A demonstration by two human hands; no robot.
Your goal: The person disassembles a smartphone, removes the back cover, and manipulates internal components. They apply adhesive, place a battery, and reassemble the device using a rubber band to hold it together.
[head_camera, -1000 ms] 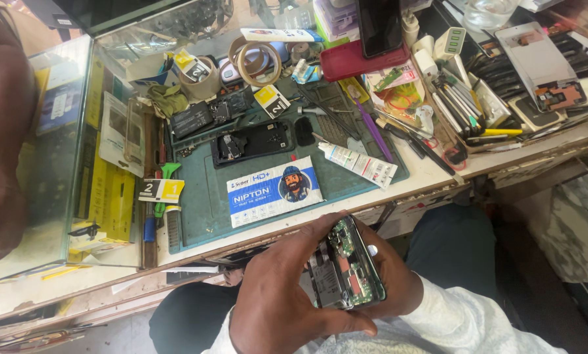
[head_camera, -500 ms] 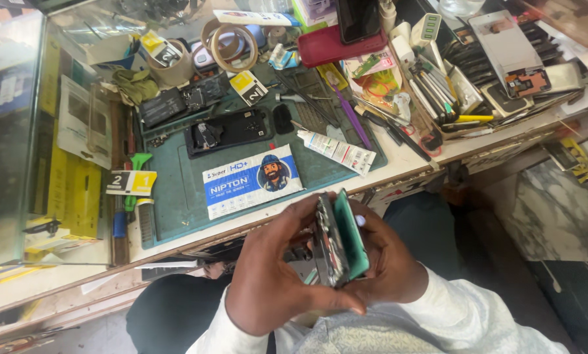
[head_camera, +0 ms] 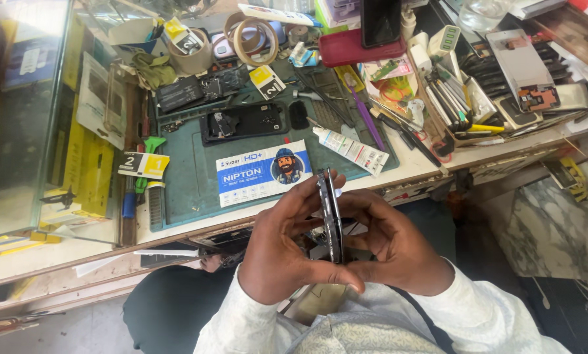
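Head view shows the left hand [head_camera: 287,246] and right hand [head_camera: 392,246] – fingers closed on the phone [head_camera: 331,213], held edge-on above the lap (below the cluttered surface [head_camera: 431,164]) – apparently pressing its halves together.

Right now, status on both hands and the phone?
Left hand and right hand both clamped on the phone. Phone held edge-on, below the bench edge. Nothing between the hands and the phone.
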